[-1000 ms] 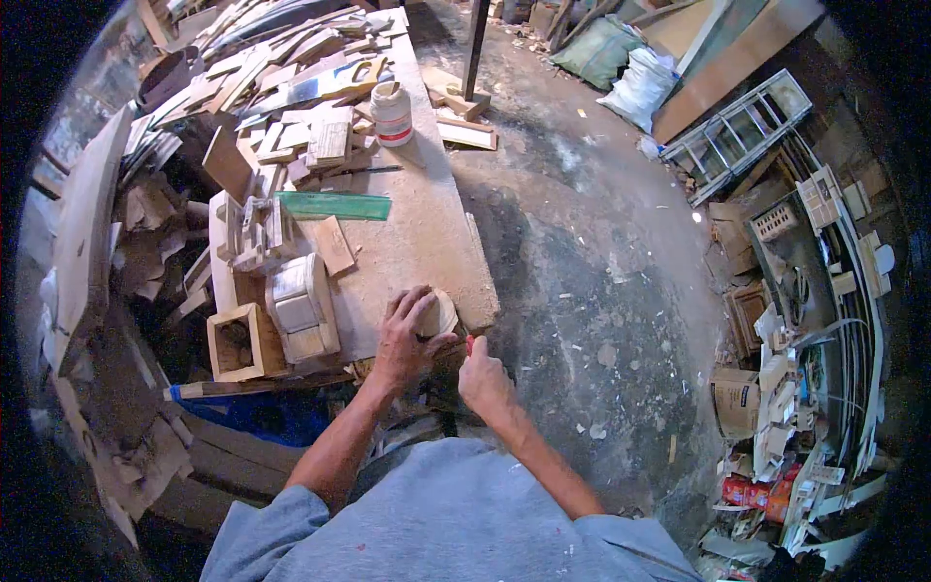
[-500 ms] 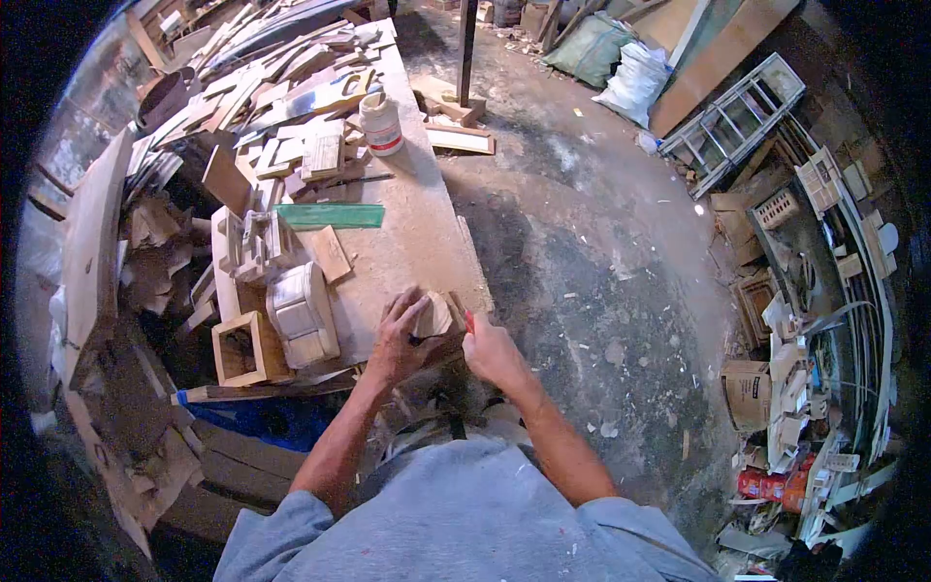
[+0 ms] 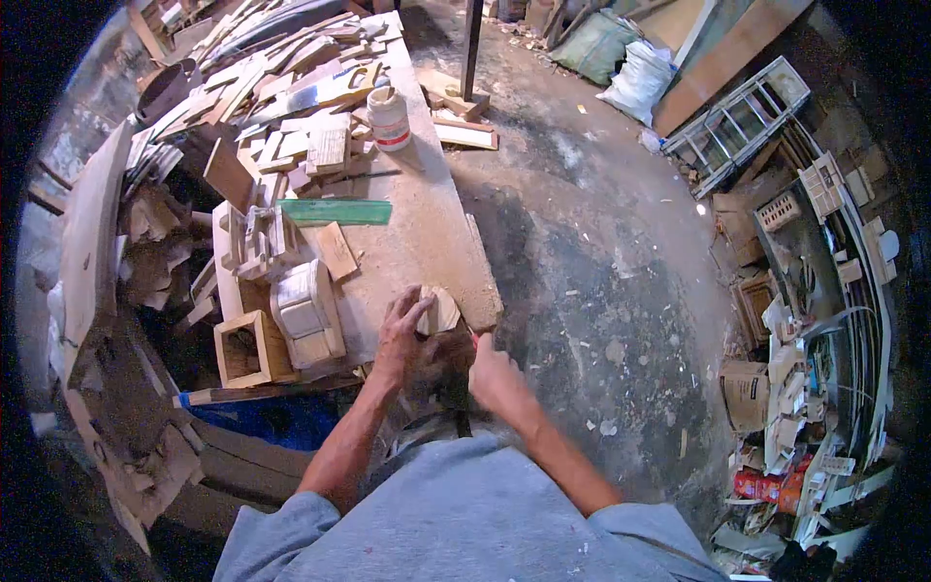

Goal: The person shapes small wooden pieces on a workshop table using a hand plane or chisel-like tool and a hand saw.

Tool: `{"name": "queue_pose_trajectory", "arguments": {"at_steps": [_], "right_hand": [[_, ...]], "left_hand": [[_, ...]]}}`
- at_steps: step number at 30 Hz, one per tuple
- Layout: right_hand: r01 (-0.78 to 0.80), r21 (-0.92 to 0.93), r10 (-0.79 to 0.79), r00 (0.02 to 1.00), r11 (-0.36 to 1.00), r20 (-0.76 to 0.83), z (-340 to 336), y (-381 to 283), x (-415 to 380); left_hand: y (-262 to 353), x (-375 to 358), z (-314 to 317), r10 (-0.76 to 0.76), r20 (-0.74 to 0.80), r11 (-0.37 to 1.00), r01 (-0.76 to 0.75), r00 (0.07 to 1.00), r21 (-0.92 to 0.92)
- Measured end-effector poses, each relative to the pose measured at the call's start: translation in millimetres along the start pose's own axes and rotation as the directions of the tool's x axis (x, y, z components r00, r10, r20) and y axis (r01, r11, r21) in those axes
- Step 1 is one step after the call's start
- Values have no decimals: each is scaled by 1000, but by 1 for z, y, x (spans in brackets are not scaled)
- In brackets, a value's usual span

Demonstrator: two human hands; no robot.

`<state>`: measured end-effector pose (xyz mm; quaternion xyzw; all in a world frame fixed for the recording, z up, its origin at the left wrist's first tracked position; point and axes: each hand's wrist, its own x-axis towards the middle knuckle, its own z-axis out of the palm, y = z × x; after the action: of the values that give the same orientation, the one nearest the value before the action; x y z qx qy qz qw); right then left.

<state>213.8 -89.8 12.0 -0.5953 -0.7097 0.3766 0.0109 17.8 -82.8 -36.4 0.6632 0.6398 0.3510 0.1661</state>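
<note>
My left hand (image 3: pixel 400 335) presses a small pale wood piece (image 3: pixel 443 310) with a rounded edge down near the workbench's (image 3: pixel 417 242) front corner. Its fingers and thumb grip the piece from the left side. My right hand (image 3: pixel 497 371) is closed around a red-handled tool (image 3: pixel 475 339) just beyond the bench edge. A thin part of this tool runs up against the wood piece's right side; its exact kind is too small to make out. Left of my left hand lies a shaped wooden block (image 3: pixel 306 312).
An open-topped wooden box (image 3: pixel 247 351) sits at the bench's left front. A green strip (image 3: pixel 335 211), a white bottle (image 3: pixel 389 118), a handsaw (image 3: pixel 335 87) and many wood offcuts lie further back. A ladder (image 3: pixel 739 126) leans at the right.
My right hand with the red-handled tool has moved down and slightly right, nearer my body. My left hand still holds the wood piece; the whole view has shifted slightly.
</note>
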Motion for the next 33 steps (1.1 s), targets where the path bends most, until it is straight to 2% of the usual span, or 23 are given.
{"name": "queue_pose_trajectory", "arguments": {"at_steps": [3, 5, 6, 8, 9, 12, 15, 18, 21, 24, 27, 28, 30, 31, 33], "right_hand": [[-32, 9, 32, 999, 999, 1, 1, 2, -4], [-51, 9, 51, 999, 999, -7, 0, 17, -3], [-13, 73, 17, 998, 997, -58, -9, 19, -4], [70, 204, -40, 988, 976, -150, -23, 20, -11], [46, 210, -14, 988, 977, -151, -25, 26, -8], [182, 242, -144, 975, 953, -166, -16, 51, 9], [184, 268, -154, 980, 946, -129, -18, 58, 20], [176, 436, -134, 983, 883, -127, -15, 56, 19], [79, 570, -83, 996, 818, -20, -28, 33, 5], [123, 490, -102, 992, 863, -70, -18, 29, 12], [231, 238, -178, 958, 943, -225, -5, 31, 24], [269, 161, -218, 935, 950, -279, -4, 30, 26], [301, 238, -233, 933, 924, -273, -9, 24, 27], [315, 278, -241, 932, 907, -270, -11, 21, 28], [352, 230, -278, 913, 907, -299, -3, 25, 35]], "left_hand": [[6, -1, 3, -26, -52, 1000, 26, 998, 1], [3, -2, 4, -30, -23, 1000, 30, 999, -4], [1, -1, 3, -37, -17, 999, 37, 999, -4], [-4, -1, -10, -22, 36, 992, 26, 999, -120], [-5, 1, -17, -5, 66, 984, 17, 998, -178], [-8, 6, -32, 24, 148, 984, 3, 989, -180], [-1, 8, -34, -8, 153, 994, 25, 988, -111], [-5, 11, -32, 101, 251, 994, -108, 963, 17], [10, 5, -22, -96, 190, 995, 90, 977, 37], [31, 1, -16, -133, 128, 982, 113, 983, 153], [21, 9, -18, 76, 77, 989, -85, 994, 118], [14, 10, -17, 113, 125, 989, -123, 986, 80], [4, 14, -18, 187, 213, 981, -192, 959, 0], [3, 15, -18, 188, 209, 981, -193, 960, 4], [4, 13, -19, 188, 209, 981, -194, 960, 7]]}}
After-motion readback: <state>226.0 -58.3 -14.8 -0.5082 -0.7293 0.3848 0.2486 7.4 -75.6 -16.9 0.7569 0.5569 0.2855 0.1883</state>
